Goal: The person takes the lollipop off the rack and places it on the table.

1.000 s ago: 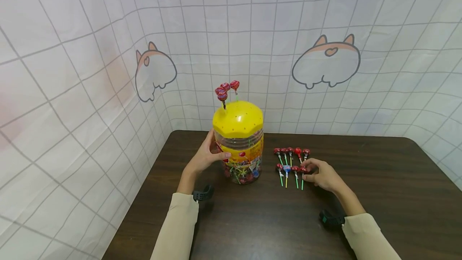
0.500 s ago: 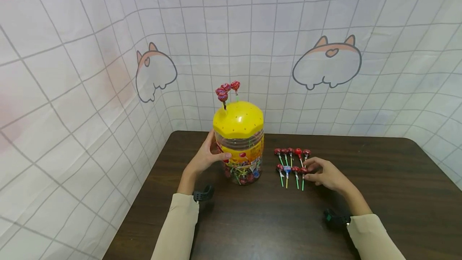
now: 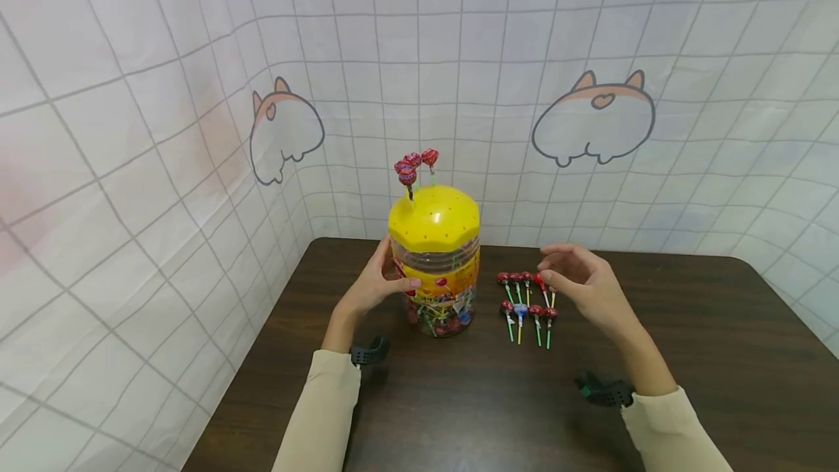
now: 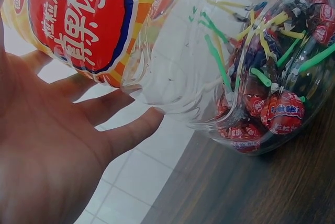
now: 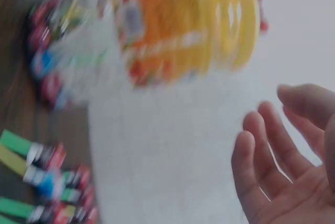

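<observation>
A clear plastic lollipop jar (image 3: 455, 286) with a yellow lid (image 3: 435, 224) stands upright on the table. My left hand (image 3: 370, 288) holds its left side, thumb across the front; in the left wrist view, the fingers (image 4: 138, 130) lie along the jar wall. Several red-wrapped lollipops (image 3: 407, 175) stick up from holes in the lid. Right of the jar, two rows of lollipops (image 3: 521, 309) lie on the table, one wrapped in blue. Over the right end of the back row is my right hand (image 3: 586, 286), loosely curved; no object shows in its fingers (image 5: 277, 140).
The dark wooden table (image 3: 472, 399) meets a white grid-patterned cloth (image 3: 459, 93) behind the jar and on the left. Loose lollipops (image 4: 282, 111) fill the bottom of the jar. Black bands (image 3: 606, 390) circle both wrists.
My right hand has risen from the right end of the front lollipop row and moved toward the back row. The left hand and jar have stayed in place.
</observation>
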### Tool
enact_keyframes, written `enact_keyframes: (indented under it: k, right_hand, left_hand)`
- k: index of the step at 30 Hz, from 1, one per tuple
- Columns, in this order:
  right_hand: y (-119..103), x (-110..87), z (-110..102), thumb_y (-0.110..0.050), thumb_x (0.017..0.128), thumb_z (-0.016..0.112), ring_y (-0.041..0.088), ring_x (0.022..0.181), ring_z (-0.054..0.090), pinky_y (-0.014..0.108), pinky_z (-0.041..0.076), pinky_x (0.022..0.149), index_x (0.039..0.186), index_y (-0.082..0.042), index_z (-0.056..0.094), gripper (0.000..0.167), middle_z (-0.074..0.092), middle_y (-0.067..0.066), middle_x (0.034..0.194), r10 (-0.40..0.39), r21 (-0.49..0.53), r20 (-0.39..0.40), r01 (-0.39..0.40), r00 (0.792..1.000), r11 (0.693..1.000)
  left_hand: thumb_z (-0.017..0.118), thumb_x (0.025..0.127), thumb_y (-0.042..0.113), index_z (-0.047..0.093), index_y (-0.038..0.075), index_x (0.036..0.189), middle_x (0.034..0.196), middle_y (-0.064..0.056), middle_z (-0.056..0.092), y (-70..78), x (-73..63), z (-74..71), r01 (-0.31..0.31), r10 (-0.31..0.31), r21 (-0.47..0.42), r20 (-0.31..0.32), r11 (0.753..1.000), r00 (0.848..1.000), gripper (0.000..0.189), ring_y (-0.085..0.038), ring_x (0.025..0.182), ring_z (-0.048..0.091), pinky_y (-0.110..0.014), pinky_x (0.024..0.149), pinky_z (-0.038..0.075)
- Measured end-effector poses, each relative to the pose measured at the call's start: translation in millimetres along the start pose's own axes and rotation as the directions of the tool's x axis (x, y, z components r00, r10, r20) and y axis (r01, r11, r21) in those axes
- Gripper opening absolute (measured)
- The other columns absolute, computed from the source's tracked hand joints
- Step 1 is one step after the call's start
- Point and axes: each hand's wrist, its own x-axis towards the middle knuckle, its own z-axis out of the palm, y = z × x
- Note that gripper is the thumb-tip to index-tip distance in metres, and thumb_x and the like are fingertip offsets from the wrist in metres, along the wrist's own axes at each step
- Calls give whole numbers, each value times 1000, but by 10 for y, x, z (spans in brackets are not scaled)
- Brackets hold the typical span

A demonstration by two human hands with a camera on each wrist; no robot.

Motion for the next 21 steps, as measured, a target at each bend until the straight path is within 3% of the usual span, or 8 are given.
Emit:
enact_keyframes:
  k: [4,9,21]
  right_hand:
    - [-331,178,226,-10,99,67,10,99,68,20,57,86,130,-7,62,32,69,1,110,-62,3,-11,62,998,998]
    - [-694,485,495,-11,98,68,14,103,66,22,57,87,131,-7,62,34,69,12,117,-142,-38,22,143,990,989]
    - [-1172,1166,996,-8,94,70,29,104,68,47,59,93,131,-7,60,38,68,15,114,-232,-20,6,232,973,973]
  left_hand:
    - [77,91,19,20,43,159,151,-3,48,-1,-4,-6,1,-1,1,4,1000,1000,92,-29,136,51,-55,112,47]
    - [79,90,24,19,44,159,151,-1,48,-15,-11,-5,15,-15,-2,0,1000,1000,93,-29,136,50,-57,113,45]
    - [79,90,26,21,42,159,151,-2,48,7,-8,-14,19,-19,-7,1,1000,1000,92,-30,136,50,-58,114,44]
